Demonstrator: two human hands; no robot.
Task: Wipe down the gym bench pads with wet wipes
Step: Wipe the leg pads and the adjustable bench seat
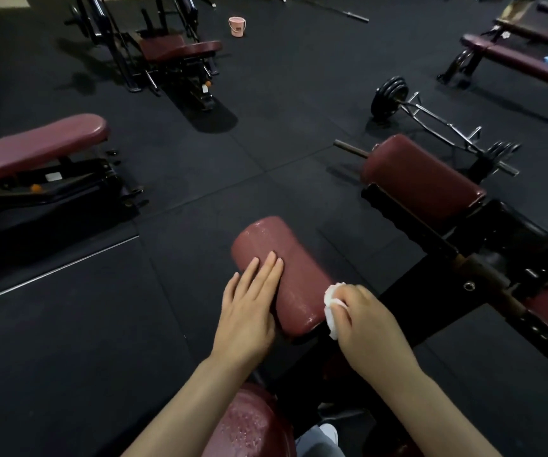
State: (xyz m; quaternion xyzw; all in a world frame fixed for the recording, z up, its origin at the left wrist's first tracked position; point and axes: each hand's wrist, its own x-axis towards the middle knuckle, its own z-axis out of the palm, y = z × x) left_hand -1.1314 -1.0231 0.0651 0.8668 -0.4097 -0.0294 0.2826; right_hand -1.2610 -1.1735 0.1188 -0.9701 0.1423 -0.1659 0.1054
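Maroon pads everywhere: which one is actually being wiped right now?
The small pad directly under both hands: the left hand lies flat on it, the right hand holds a white wipe at its edge.

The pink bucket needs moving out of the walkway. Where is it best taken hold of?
Grip the pink bucket by its bail handle, reaching down from above: it stands upright on the floor, and the handle looks draped over the front rim, so lift it up first.
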